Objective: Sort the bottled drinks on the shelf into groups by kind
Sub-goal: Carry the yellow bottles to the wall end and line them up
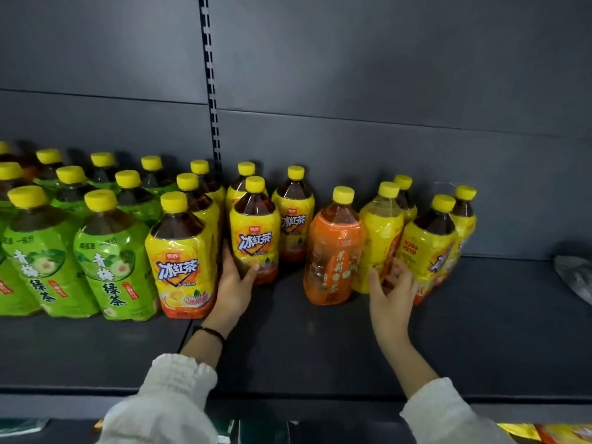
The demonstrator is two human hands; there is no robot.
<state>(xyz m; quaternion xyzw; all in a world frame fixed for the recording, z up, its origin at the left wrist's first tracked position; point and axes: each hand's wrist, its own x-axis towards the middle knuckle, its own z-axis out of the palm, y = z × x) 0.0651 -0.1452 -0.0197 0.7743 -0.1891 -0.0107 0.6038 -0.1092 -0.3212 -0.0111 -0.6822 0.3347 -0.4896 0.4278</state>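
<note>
Bottled teas with yellow caps stand on a dark shelf [320, 347]. Several green-label bottles [112, 261] fill the left. Yellow-label iced tea bottles [182, 261] stand in the middle. My left hand [234, 283] grips the base of one yellow-label bottle [254, 238], thumb in front. One orange-label bottle [333, 251] stands right of centre. Beside it is a turned yellow-label bottle [379, 238]; my right hand [390, 290] reaches to its lower part with loosely curled fingers, and a grip is not plain. More yellow-label bottles [429, 248] stand at the right.
A slotted upright [211, 91] runs down the grey back panel. A crumpled clear plastic bag [576, 277] lies at the shelf's far right. Bare shelf lies in front of the bottles. Packaged goods [551, 434] show on the level below.
</note>
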